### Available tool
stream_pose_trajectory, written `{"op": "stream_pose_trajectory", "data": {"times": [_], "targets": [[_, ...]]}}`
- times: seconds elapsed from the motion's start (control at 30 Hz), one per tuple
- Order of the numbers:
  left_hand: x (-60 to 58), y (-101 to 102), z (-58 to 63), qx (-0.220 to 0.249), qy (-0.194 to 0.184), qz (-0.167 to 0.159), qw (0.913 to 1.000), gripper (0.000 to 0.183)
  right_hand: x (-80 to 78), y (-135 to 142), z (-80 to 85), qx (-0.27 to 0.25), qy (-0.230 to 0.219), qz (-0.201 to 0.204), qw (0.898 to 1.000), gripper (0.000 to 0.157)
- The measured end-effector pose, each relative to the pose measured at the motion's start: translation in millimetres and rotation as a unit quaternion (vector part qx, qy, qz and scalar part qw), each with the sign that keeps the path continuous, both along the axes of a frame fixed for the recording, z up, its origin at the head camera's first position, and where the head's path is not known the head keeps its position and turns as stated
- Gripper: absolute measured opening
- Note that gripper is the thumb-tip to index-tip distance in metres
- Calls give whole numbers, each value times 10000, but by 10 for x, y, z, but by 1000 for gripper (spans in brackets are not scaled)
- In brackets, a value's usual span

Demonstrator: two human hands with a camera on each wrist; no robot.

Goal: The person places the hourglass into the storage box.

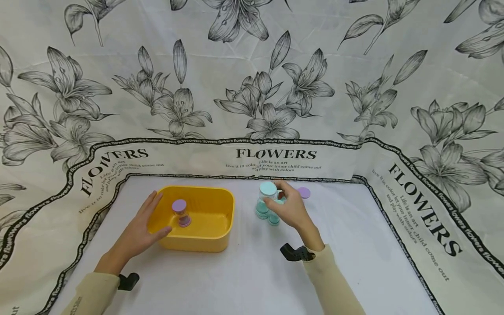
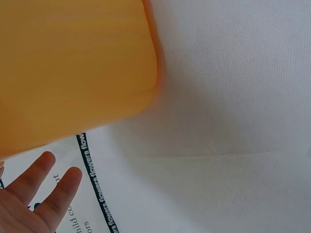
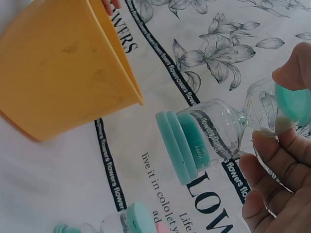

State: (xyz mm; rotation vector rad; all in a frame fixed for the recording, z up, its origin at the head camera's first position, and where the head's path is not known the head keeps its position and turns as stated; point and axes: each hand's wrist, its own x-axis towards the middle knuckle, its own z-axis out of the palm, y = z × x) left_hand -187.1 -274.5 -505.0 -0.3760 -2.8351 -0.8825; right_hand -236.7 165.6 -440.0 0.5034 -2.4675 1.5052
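Note:
My right hand [image 1: 292, 208] pinches a clear sand timer [image 1: 267, 189] with teal end caps and teal sand, between thumb and fingertips. In the right wrist view, the fingers grip its far bulb, and the near teal cap [image 3: 176, 148] points towards the yellow bin. More teal-capped sand timers [image 1: 274, 219] stand just below and beside this hand, partly hidden by it. My left hand [image 1: 135, 232] is spread at the left end of the yellow bin [image 1: 193, 244], fingers straight along its side and thumb at the front rim. A purple-capped sand timer [image 1: 181, 213] stands inside the bin.
A purple round cap [image 1: 303, 192] shows behind my right hand. White cloth [image 1: 252, 280] covers the table, and a flower-printed curtain [image 1: 275, 109] rises along the back and both sides. The bin's right wall [image 1: 231, 221] stands left of the teal timers.

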Motion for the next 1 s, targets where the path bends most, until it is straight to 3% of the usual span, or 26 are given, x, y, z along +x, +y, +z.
{"op": "stream_pose_trajectory", "data": {"times": [0.43, 1.0], "targets": [[4, -1, 3, 79, 74, -40, 9999, 100, -108, -419, 170, -240, -114, 1052, 9941, 41], [21, 9, 42, 66, -81, -19, 9999, 98, -257, -838, 302, -192, -20, 1699, 9853, 47]]}}
